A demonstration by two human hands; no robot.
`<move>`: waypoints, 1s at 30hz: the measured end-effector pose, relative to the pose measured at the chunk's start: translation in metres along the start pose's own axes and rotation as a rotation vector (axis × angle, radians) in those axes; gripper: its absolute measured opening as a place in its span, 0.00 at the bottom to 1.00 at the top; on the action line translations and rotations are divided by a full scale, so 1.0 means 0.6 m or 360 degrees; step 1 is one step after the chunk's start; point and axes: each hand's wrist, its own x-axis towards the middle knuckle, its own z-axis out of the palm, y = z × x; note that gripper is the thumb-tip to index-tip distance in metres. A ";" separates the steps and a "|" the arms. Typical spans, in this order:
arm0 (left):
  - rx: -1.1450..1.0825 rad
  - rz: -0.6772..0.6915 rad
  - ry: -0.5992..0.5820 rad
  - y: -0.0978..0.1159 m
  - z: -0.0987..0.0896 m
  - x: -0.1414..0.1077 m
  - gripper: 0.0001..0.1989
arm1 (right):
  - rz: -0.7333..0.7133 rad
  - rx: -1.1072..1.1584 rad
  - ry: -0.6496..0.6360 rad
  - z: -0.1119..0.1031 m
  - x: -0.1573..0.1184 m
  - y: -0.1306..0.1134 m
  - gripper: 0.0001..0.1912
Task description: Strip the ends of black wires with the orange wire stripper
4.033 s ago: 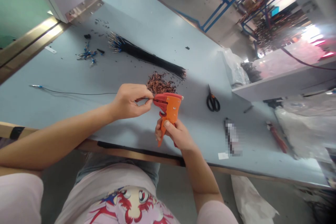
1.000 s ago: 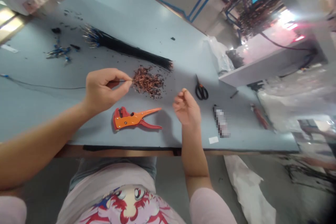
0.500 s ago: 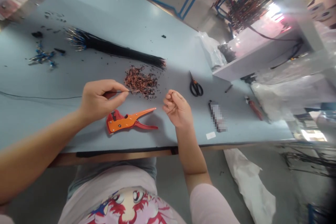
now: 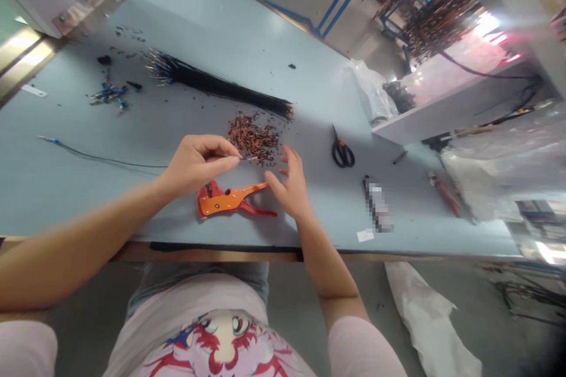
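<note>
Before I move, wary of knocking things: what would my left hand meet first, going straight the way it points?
Likely your right hand, its fingers roughly ahead of the left hand and its wire; depth is unclear, so the copper-coloured scraps could come first.

Pinched in left hand (image 4: 197, 163): thin black wire (image 4: 115, 161), bright-tipped beyond the grip, trailing leftward in a slight curve to blue-and-silver terminal (image 4: 48, 139). On the near side of the wire: orange-and-red wire stripper (image 4: 227, 200), lying flat, head leftward, handles spread rightward, upper handle tip beside thumb of right hand (image 4: 290, 185); contact unclear.
</note>
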 end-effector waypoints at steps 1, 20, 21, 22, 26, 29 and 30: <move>-0.0039 -0.0026 -0.0003 0.002 0.000 0.001 0.07 | -0.0038 -0.0057 -0.0049 0.000 -0.002 -0.004 0.29; -0.1019 -0.0505 -0.0272 -0.016 -0.009 0.022 0.09 | -0.0480 -0.0485 -0.0786 0.005 -0.028 -0.045 0.29; -0.1038 -0.0513 -0.0279 -0.015 -0.010 0.023 0.11 | -0.0465 -0.0506 -0.0795 0.005 -0.028 -0.044 0.28; -0.1054 -0.0521 -0.0288 -0.015 -0.010 0.023 0.12 | -0.0453 -0.0527 -0.0801 0.006 -0.029 -0.044 0.28; -0.1120 -0.0550 -0.0320 -0.015 -0.012 0.024 0.15 | -0.0438 -0.0606 -0.0807 0.009 -0.030 -0.044 0.25; -0.1096 -0.0550 -0.0303 -0.015 -0.010 0.024 0.12 | -0.0415 -0.0687 -0.0774 0.013 -0.033 -0.049 0.17; -0.1059 -0.0536 -0.0279 -0.015 -0.009 0.023 0.10 | -0.0404 -0.0703 -0.0758 0.014 -0.033 -0.051 0.15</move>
